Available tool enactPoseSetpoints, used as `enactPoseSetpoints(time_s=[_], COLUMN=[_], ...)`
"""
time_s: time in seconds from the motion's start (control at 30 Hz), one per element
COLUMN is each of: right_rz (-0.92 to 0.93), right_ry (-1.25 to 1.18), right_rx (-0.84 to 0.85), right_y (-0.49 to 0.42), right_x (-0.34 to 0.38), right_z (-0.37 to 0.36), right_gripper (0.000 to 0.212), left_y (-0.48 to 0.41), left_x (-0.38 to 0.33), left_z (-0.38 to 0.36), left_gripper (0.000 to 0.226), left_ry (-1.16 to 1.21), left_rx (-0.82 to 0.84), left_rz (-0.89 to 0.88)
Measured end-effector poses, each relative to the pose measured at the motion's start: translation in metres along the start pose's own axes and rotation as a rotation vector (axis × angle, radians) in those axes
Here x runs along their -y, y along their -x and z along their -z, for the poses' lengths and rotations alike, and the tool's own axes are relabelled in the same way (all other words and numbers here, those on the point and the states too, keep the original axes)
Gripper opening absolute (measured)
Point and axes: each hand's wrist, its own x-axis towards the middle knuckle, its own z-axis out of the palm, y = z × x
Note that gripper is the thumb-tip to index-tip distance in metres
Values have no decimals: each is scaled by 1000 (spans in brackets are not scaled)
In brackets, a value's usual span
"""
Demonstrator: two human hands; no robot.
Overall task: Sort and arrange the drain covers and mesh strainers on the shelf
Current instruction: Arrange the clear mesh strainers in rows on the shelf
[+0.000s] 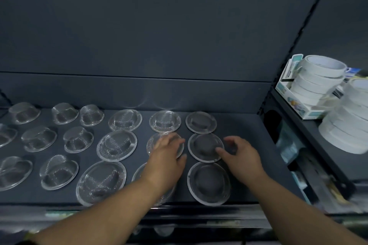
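Several round metal mesh strainers lie in rows on the dark shelf (249, 165). My left hand (166, 155) rests with relaxed fingers on a middle-row strainer (154, 142), covering most of it. My right hand (242, 155) touches the right rim of the neighbouring flat strainer (205, 147), thumb on its edge and fingers loosely curved beside it. Another flat strainer (209, 183) lies in front, and one more (201, 122) behind. Deeper bowl-shaped strainers (78, 142) fill the left side. My left forearm hides part of a front-row strainer (137, 175).
The shelf's back wall (139, 91) rises just behind the back row. To the right, a neighbouring shelf holds stacked white tape rolls (318, 77) in a carton, and more rolls (350, 123). Bare shelf surface lies right of my right hand.
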Motion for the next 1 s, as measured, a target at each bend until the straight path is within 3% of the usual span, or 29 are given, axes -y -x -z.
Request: enactPoseSetpoints(time_s=[0.1, 0.33, 0.53, 0.7, 0.83, 1.0], right_rz=[3, 48, 95, 115, 141, 130], right_ry=[32, 61, 82, 84, 57, 103], right_rx=[72, 228, 272, 166, 200, 259], right_y=[14, 31, 25, 7, -11, -25], right_x=[-9, -14, -12, 3, 17, 27], right_z=[11, 8, 8, 7, -3, -18], right_gripper=[23, 23, 24, 40, 56, 74], left_y=[22, 39, 44, 42, 35, 32], left_x=[-17, -30, -30, -25, -4, 17], left_z=[-10, -34, -29, -22, -8, 2], left_gripper=[47, 77, 70, 61, 64, 76], left_ry=[51, -26, -27, -33, -209, -254], left_rx=[61, 281, 222, 125, -70, -16], left_rz=[-49, -10, -9, -10, 148, 308])
